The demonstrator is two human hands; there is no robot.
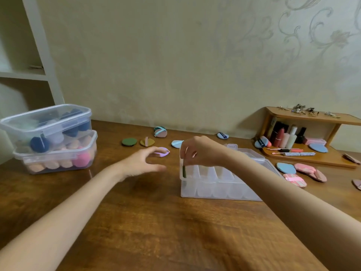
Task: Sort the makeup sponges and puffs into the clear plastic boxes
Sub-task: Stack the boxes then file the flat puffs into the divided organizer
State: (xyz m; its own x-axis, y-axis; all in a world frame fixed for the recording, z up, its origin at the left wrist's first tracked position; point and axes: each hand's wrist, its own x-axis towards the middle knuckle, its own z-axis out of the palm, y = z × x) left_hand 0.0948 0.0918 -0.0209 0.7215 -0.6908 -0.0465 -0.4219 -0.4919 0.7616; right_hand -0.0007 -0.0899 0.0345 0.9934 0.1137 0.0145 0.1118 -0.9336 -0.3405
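My right hand pinches a thin dark green puff on edge, its lower part inside the leftmost slot of the open clear compartment box. My left hand hovers open over the table, left of the box, holding nothing. Loose puffs lie behind: a green puff, a mustard puff, a teal-and-pink puff, a lilac puff and a light blue puff. More blue and pink puffs lie right of the box.
Two stacked clear lidded boxes with sponges stand at the left. A wooden shelf with cosmetics stands at the back right against the wall. A dark blue puff lies by the wall.
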